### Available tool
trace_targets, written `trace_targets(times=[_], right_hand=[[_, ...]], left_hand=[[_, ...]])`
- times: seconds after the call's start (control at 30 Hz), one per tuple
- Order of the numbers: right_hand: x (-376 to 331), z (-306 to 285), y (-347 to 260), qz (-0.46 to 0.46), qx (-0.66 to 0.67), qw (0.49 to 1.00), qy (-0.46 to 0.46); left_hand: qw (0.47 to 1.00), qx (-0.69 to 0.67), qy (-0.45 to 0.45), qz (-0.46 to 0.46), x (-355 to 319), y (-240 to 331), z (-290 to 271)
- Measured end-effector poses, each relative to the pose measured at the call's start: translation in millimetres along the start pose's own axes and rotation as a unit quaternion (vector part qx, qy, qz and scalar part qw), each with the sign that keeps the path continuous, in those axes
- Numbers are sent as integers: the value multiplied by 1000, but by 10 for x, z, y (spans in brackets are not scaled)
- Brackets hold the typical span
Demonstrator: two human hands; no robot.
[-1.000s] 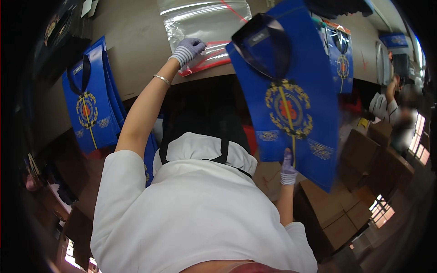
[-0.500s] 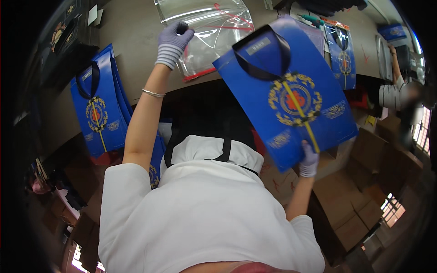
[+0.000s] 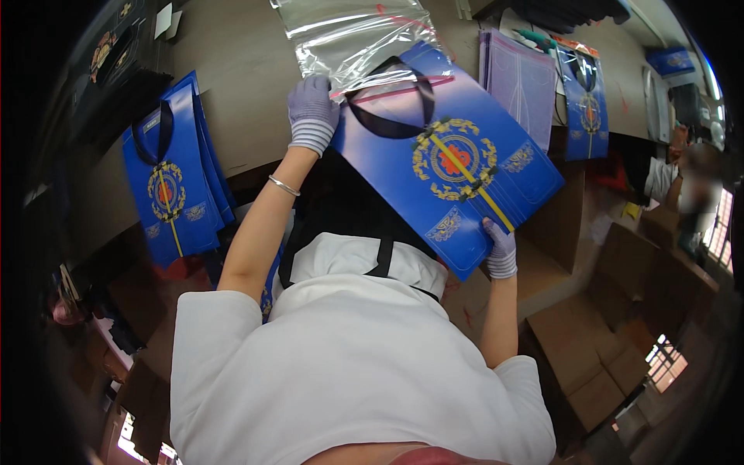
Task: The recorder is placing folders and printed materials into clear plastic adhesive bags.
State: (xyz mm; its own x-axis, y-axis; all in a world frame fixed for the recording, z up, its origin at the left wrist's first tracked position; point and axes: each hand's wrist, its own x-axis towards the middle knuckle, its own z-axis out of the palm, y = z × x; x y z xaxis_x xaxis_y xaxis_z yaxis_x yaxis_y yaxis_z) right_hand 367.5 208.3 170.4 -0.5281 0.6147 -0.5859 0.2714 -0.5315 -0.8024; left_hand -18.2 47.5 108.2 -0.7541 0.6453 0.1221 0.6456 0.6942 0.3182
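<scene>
Bag [image 3: 504,147] of glossy blue is held on a slant at the near edge of the desk [image 3: 225,116], its top turned to the upper left. Its bottom edge is gripped by the right hand [image 3: 500,249], the thumb laid over the front. A gold and red medallion [image 3: 455,161] is shown on its face, crossed by a yellow stripe, and a black ribbon handle [image 3: 380,126] is looped at its top. The left hand [image 3: 312,116] is set well apart from the right, its fingers closed at the near left corner of a clear plastic sleeve [image 3: 353,35] that is spread on the desk. The top of the bag is met by the red edge of the sleeve; whether it is inside cannot be told. Both hands are covered by lilac gloves with striped cuffs, and a bracelet [image 3: 284,185] is worn on the left wrist. More blue bags [image 3: 164,201] are gathered at the left. On the right, purple sheets [image 3: 518,93] and a wrapped blue bag [image 3: 587,116] are placed by the desk's edge; cartons [image 3: 570,353] are seen below, and a co-worker [image 3: 690,190] beyond
</scene>
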Motion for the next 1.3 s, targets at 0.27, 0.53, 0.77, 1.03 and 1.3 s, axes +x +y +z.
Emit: trace_targets(times=[0.27,0.53,0.77,1.03,1.3], right_hand=[[-21,-103,196,-2,30,999,37],[-61,-85,222,-14,12,999,27],[-244,26,300,-14,36,996,74],[-263,126,321,-20,28,997,71],[-337,3,435,-32,14,996,80]], left_hand=[[984,-154,-27,-83,-386,-276,155],[972,-188,-43,-136,-317,-303,252],[995,-68,68,-11,-394,-103,-71],[982,-145,-13,-121,-337,-11,118],[935,-157,-177,-263,-304,-153,152]])
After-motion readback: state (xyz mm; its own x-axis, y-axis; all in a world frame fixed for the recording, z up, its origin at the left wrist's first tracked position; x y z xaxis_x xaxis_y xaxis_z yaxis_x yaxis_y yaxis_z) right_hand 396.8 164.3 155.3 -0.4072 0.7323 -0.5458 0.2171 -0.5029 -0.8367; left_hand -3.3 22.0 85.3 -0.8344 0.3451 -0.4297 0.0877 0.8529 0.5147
